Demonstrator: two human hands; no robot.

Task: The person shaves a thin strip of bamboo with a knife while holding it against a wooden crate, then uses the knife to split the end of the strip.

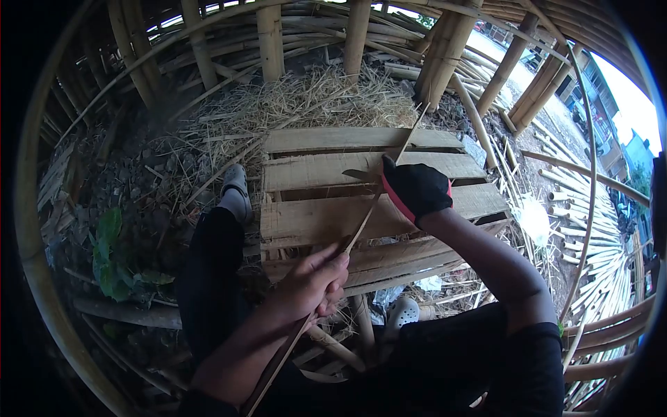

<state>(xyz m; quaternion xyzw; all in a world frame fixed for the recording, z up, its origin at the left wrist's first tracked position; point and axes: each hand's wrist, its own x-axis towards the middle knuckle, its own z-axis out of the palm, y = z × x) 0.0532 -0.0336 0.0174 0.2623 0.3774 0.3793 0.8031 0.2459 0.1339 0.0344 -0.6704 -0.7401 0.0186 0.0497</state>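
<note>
A long thin bamboo strip (363,224) runs slantwise from beside my left forearm up past the far side of the slatted wooden table (313,215). My bare left hand (314,281) is wrapped round the strip near the table's front edge. Farther up, my right hand (417,191), in a black and red glove, is closed on a knife (361,175). Its dark blade sticks out to the left across the strip; the glove hides the handle. The gloved thumb lies against the strip.
Bamboo posts (271,45) and heaped straw-like shavings (313,101) stand beyond the table. My shoes (236,182) are beside and below it. Many cut bamboo poles (590,257) lie at the right. A leafy plant (111,257) grows at the left.
</note>
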